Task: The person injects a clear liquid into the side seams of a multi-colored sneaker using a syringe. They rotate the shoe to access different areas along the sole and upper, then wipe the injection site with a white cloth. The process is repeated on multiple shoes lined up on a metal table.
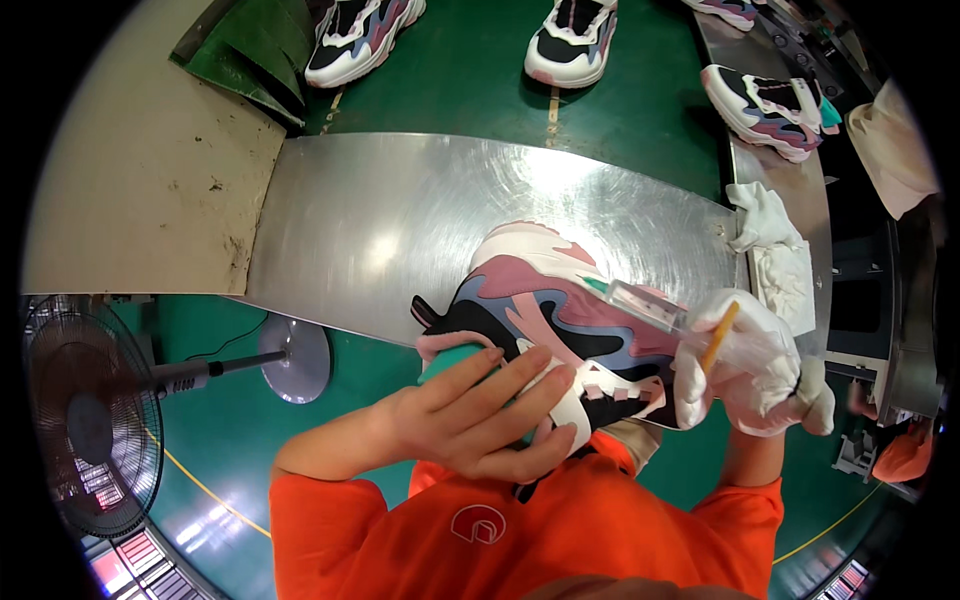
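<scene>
A sneaker (565,325) in pink, blue, black and white lies on its side over the near edge of the metal bench, its sole toward the far side. My bare left hand (490,410) is closed over its tongue and collar, where some teal material shows inside. My right hand (755,365), in a white glove, is closed at the toe end. From it juts a clear, flat-handled tool (648,306) with a teal tip by the sole's edge; its kind is unclear. A thin orange stick (719,336) also pokes out of the gloved fingers.
The metal bench (350,220) spans the middle. Beyond it, sneakers (572,45) stand on a green surface; another sneaker (770,110) is at right. White cloths (775,250) lie at the bench's right end. A beige panel (150,180) and a fan (95,430) are at left.
</scene>
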Tool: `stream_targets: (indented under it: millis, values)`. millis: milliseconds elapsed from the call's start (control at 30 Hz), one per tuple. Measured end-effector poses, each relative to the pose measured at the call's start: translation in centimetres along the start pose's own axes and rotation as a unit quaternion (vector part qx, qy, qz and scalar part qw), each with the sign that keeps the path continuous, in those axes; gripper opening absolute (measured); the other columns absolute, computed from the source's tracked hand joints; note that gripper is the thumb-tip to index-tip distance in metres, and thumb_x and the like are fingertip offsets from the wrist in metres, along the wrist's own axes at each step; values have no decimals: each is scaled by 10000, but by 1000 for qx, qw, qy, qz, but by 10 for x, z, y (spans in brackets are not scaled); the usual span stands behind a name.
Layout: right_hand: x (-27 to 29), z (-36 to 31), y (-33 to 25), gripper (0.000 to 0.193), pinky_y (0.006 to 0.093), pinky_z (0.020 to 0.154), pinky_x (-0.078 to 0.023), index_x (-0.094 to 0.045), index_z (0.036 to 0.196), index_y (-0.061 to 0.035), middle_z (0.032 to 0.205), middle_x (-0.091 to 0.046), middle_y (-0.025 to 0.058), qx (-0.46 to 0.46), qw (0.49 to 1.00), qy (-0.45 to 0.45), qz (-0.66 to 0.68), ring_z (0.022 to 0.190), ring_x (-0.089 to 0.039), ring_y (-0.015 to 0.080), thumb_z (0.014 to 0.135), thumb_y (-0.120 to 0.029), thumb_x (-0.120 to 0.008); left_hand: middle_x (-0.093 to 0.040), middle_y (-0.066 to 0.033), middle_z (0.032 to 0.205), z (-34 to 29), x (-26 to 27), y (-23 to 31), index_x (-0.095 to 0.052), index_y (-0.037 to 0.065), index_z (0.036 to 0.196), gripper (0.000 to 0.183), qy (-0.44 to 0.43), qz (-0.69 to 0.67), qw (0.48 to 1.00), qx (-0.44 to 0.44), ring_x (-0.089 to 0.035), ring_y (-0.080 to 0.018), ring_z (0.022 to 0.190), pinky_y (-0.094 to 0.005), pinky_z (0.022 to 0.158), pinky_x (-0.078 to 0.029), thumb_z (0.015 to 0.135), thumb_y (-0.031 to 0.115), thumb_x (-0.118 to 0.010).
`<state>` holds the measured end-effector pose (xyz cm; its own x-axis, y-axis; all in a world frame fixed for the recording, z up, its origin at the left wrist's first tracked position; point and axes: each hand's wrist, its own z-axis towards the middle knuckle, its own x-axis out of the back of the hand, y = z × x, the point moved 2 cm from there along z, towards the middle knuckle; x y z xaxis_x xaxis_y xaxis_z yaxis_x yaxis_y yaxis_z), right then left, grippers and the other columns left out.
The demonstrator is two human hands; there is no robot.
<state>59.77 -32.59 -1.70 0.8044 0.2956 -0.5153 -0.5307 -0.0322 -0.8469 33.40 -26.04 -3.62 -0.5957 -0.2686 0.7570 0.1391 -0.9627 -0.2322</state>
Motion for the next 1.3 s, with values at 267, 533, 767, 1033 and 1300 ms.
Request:
stream_targets:
  millis: [267, 533, 767, 1033, 1300]
  values:
    - [24, -1, 26, 940, 429, 786, -541, -495, 1261, 89, 1247, -479, 355, 41, 991, -63, 109, 918, -610, 364, 652, -560, -799, -641, -35, 1202, -3, 1, 2, -477, 276, 1129, 192, -23, -26, 999, 40, -651, -199, 1034, -330, 888, -463, 939, 301, -484]
    - [8, 23, 6, 1016, 278, 521, -518, -446, 1166, 72, 789, -563, 193, -92, 995, 38, -25, 541, -589, 230, 596, -707, -765, -637, -9, 1193, -1, 1, -4, -448, 277, 1183, 230, -48, 1, 999, -10, -623, -179, 1058, -302, 812, -447, 955, 266, -483]
    - [-2, 27, -30, 1009, 321, 541, -557, -443, 1155, 89, 791, -597, 163, -277, 953, 86, -86, 481, -607, 226, 585, -662, -804, -634, 4, 1193, -3, 3, 2, -439, 287, 1194, 280, -55, 6, 998, 8, -613, -164, 1063, -319, 842, -406, 941, 258, -552]
    - [-1, 9, -45, 960, 339, 577, -570, -433, 1196, 92, 829, -605, 184, -276, 958, 64, -36, 570, -630, 254, 582, -527, -835, -645, -13, 1177, -2, 5, 4, -458, 286, 1187, 231, -53, -16, 998, 24, -620, -173, 1055, -314, 839, -413, 964, 235, -485]
    - [5, -2, -48, 931, 357, 613, -583, -423, 1237, 96, 868, -613, 205, -268, 961, 61, -14, 660, -653, 282, 579, -392, -865, -657, -32, 1132, -3, 2, 4, -479, 281, 1214, 283, -42, -8, 999, 22, -629, -190, 1011, -303, 800, -427, 939, 217, -498]
